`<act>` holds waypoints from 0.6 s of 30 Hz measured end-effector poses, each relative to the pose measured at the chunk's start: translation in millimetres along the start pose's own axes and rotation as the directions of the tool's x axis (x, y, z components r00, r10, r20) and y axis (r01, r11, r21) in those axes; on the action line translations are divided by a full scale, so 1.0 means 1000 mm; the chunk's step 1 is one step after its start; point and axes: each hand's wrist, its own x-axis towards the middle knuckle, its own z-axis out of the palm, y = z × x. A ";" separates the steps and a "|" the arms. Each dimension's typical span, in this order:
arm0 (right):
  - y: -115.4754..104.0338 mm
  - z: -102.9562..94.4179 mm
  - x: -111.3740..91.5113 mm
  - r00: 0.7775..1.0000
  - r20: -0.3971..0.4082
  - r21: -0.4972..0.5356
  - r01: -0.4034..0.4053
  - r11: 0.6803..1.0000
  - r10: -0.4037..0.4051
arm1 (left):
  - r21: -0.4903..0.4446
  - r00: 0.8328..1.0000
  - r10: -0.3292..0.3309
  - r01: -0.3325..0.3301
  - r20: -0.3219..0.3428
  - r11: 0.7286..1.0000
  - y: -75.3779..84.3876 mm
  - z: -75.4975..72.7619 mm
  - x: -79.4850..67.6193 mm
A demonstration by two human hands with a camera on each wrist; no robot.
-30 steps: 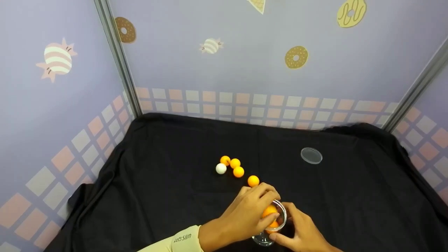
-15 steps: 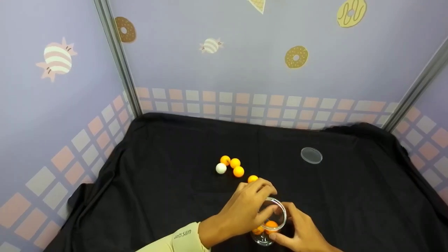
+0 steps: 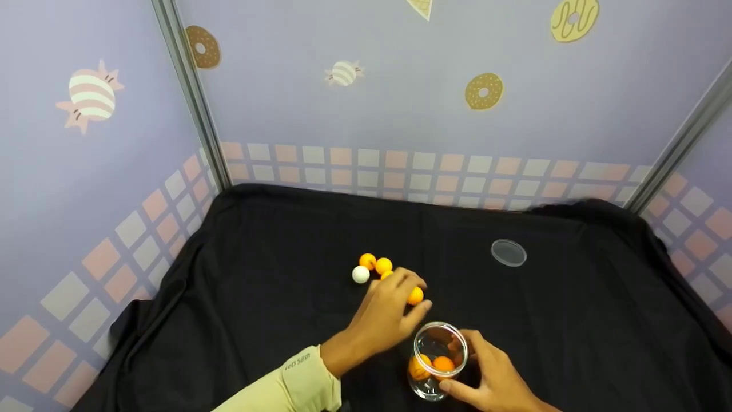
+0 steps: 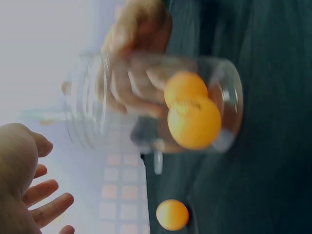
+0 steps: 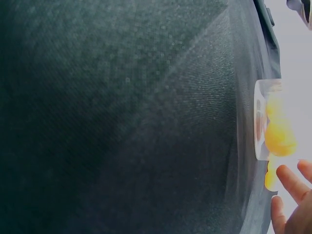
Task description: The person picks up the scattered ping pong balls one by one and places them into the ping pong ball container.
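Note:
My right hand (image 3: 497, 377) holds a clear plastic jar (image 3: 426, 392) upright, its fingers behind the wall and its thumb at the near side. Two orange ping-pong balls (image 4: 194, 123) lie at the bottom of the lidless jar. My left hand (image 3: 389, 312) is beyond the jar to the left, over a loose orange ping-pong ball (image 3: 415, 296). In the left wrist view its fingers (image 4: 51, 209) are spread and hold nothing. Another orange ball (image 3: 387, 275) is partly hidden behind that hand. The right wrist view shows the jar overexposed, with fingertips (image 5: 287, 178) nearby.
A white ball (image 3: 361, 274) and two orange balls (image 3: 384, 266) sit together beyond the left hand. A clear round lid (image 3: 508, 253) lies flat at the back right. Black cloth (image 3: 274, 274) covers the table; patterned walls (image 3: 354, 114) stand around it.
My left hand has come out of the jar's mouth, leaving a ball inside, and moved away to the loose orange ball. My right hand has stayed on the jar.

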 end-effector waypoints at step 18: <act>0.000 0.001 0.002 0.999 -0.015 0.000 0.030 1.000 -0.030 | 0.152 0.955 -0.297 0.295 -0.005 0.943 -0.090 0.019 -0.002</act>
